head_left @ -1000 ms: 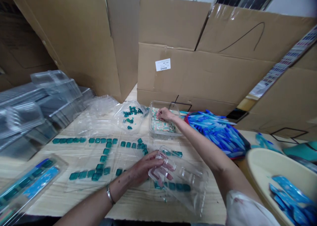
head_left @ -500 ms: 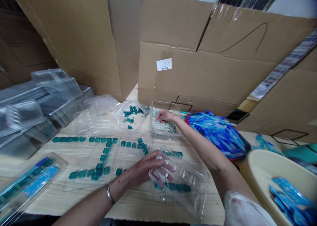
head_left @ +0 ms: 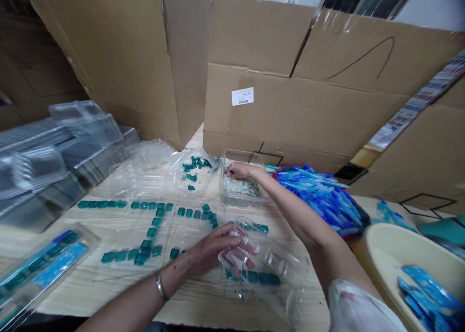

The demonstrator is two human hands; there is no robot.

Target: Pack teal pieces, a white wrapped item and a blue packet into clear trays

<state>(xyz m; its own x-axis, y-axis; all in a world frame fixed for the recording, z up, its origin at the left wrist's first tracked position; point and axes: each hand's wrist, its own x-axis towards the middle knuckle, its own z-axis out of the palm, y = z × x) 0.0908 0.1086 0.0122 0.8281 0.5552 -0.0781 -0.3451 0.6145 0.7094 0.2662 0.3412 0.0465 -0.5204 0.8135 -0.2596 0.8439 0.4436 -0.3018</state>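
Observation:
My left hand is wrapped around the end of a clear plastic tray, tilted over the front of the table; the fingers show through it. Under and beside that tray lie teal square pieces. Farther back, my right hand reaches into a clear plastic tub holding many small pale pink, white and green pieces. Its fingers are pinched together at the tub's left side; whatever they hold is too small to make out. Teal squares lie in rows on clear trays left of my left hand.
Loose teal pieces sit on a clear plastic sheet. Stacked clear trays stand at left, with a filled pack in front. On the right are a pile of blue pens and a cream basin. Cardboard walls the back.
My right hand has shifted slightly left inside the tub, its fingers now at the left side. My left hand and the tray stay nearly still. The view has tilted slightly.

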